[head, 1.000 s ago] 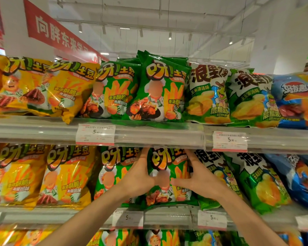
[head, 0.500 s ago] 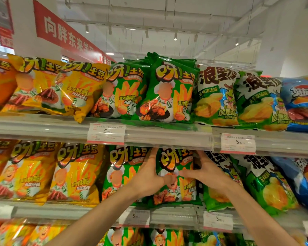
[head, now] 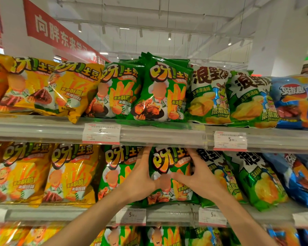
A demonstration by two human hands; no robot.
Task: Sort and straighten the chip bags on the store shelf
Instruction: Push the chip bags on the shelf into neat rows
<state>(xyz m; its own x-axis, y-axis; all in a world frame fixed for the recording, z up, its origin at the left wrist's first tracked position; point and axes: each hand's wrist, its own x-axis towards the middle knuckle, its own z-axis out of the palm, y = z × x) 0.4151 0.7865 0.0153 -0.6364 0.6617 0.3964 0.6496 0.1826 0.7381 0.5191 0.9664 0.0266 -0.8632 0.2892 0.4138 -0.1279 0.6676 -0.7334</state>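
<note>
My left hand [head: 140,178] and right hand [head: 202,178] grip the green chip bag [head: 169,162] by its two sides. The thumbs lie on the front and the other fingers are partly hidden behind it. The bag stands on the middle shelf [head: 167,213], its top cut off by the upper shelf rail [head: 158,137]. The foil is glossy and crinkled. The price tag [head: 131,216] below reads 5.90; its small print is blurred.

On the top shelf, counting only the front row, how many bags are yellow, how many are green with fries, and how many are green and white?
Yellow bags: 2
Green fries bags: 2
Green-and-white bags: 2
Total: 6
</note>
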